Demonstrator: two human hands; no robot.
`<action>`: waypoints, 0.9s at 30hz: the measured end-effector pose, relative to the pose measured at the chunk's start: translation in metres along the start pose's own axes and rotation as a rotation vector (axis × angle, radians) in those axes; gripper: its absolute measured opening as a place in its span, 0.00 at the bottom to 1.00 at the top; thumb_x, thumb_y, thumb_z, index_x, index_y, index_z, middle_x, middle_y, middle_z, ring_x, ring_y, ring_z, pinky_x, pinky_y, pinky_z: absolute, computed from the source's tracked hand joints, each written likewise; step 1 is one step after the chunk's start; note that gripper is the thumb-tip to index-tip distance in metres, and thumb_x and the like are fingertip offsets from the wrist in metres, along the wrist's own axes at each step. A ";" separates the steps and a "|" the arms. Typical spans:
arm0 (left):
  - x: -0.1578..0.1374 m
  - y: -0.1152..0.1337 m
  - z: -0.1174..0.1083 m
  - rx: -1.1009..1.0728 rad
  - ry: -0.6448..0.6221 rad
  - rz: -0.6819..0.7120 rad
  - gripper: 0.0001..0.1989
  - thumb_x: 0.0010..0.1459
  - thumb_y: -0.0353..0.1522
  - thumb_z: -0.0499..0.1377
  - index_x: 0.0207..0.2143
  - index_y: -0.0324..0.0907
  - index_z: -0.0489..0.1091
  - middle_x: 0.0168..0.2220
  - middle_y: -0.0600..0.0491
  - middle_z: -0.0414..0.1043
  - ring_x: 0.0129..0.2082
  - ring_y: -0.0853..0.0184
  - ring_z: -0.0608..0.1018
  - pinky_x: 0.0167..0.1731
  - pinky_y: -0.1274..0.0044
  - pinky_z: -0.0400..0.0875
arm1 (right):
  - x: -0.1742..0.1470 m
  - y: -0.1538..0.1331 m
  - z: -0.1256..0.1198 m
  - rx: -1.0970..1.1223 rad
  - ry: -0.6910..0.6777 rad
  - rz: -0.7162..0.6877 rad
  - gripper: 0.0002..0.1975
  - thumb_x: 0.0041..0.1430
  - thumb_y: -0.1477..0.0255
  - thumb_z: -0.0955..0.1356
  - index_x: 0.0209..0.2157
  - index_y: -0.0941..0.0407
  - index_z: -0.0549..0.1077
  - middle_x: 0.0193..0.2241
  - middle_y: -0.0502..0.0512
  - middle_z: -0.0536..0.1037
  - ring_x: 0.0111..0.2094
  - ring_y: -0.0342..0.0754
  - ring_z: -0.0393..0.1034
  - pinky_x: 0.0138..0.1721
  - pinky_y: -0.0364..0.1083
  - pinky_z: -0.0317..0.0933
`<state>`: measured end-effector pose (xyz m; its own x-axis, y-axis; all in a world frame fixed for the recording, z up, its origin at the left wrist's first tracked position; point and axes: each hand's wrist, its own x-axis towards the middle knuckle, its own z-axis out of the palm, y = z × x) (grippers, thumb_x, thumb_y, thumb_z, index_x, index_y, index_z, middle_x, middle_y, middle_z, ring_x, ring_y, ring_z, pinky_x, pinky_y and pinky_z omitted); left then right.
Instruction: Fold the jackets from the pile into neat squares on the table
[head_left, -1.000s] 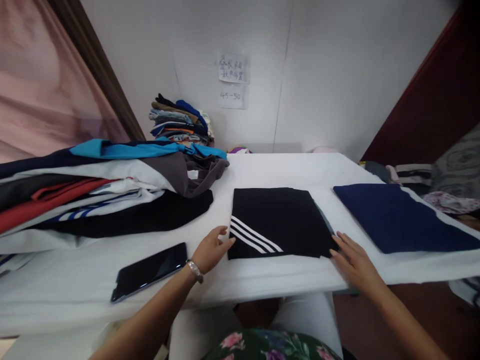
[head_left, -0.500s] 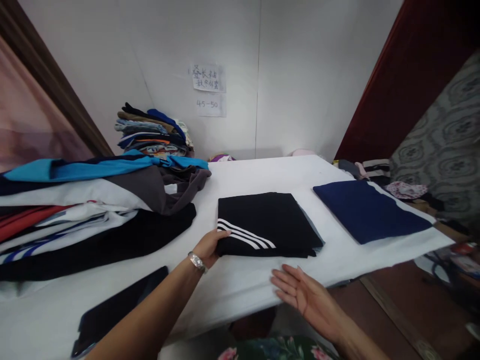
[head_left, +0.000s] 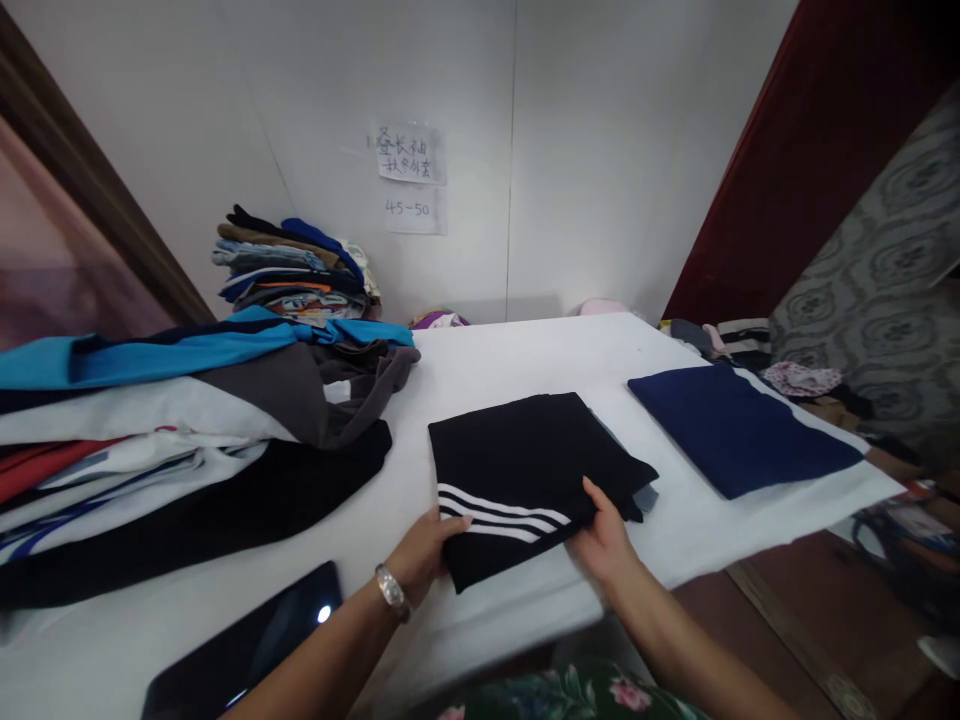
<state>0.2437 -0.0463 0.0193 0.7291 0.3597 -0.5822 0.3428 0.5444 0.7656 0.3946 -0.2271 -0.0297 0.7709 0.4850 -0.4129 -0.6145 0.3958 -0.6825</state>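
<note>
The folded black garment (head_left: 502,450) is held near the front edge of the white tabletop (head_left: 517,350). Its striped left side is pinched by the left hand (head_left: 420,555), its near side by the right hand (head_left: 606,540), thumbs on top; how the fingers beneath are set cannot be told. A folded navy garment (head_left: 739,425) is laid toward the tabletop's right edge.

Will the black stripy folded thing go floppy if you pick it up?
Probably floppy: the black garment looks soft, bending near the right hand. Its folds might slip, since grey cloth pokes out at the right.
</note>
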 end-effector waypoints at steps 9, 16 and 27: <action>0.034 0.037 -0.006 -0.180 0.040 -0.067 0.15 0.55 0.38 0.60 0.42 0.38 0.72 0.33 0.47 0.80 0.35 0.58 0.81 0.35 0.70 0.76 | -0.006 -0.017 0.021 0.074 0.063 -0.031 0.13 0.50 0.68 0.72 0.39 0.55 0.76 0.43 0.53 0.80 0.49 0.54 0.71 0.50 0.52 0.69; 0.052 0.050 0.007 -0.209 0.116 -0.161 0.08 0.51 0.32 0.62 0.34 0.37 0.72 0.22 0.48 0.77 0.25 0.55 0.81 0.26 0.67 0.77 | 0.006 -0.044 0.024 -0.034 0.021 -0.098 0.09 0.50 0.68 0.72 0.35 0.56 0.78 0.39 0.55 0.81 0.48 0.54 0.73 0.54 0.51 0.65; 0.066 0.083 0.060 -0.161 0.103 0.082 0.08 0.51 0.26 0.59 0.36 0.38 0.73 0.26 0.49 0.78 0.26 0.59 0.81 0.29 0.69 0.78 | 0.039 -0.114 0.026 0.036 0.004 -0.192 0.08 0.50 0.72 0.72 0.33 0.60 0.78 0.34 0.56 0.82 0.41 0.51 0.76 0.50 0.49 0.67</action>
<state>0.3559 -0.0230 0.0613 0.6832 0.4792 -0.5510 0.1792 0.6214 0.7627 0.4903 -0.2332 0.0478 0.8750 0.3952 -0.2795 -0.4618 0.5083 -0.7269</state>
